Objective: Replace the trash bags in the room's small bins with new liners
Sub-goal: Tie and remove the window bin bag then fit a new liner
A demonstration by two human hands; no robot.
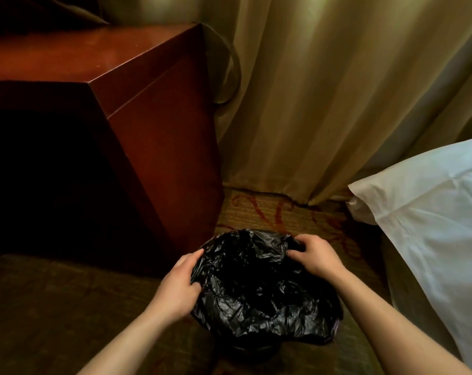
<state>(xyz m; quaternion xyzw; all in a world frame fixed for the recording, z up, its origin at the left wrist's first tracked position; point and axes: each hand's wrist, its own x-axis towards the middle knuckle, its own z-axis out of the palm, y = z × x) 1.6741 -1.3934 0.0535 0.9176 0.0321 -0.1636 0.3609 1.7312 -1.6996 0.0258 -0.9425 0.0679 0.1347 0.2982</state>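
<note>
Both hands, left hand (pixel 179 286) and right hand (pixel 317 257), grip black liner (pixel 259 290) covering bin.

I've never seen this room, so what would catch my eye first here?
The crinkled black trash bag low in the middle, gripped at its edges by the left hand and the right hand. A reddish wooden cabinet stands to its left; a white pillow juts in from the right, before a beige curtain.

no readable text, labels or numbers anywhere
</note>
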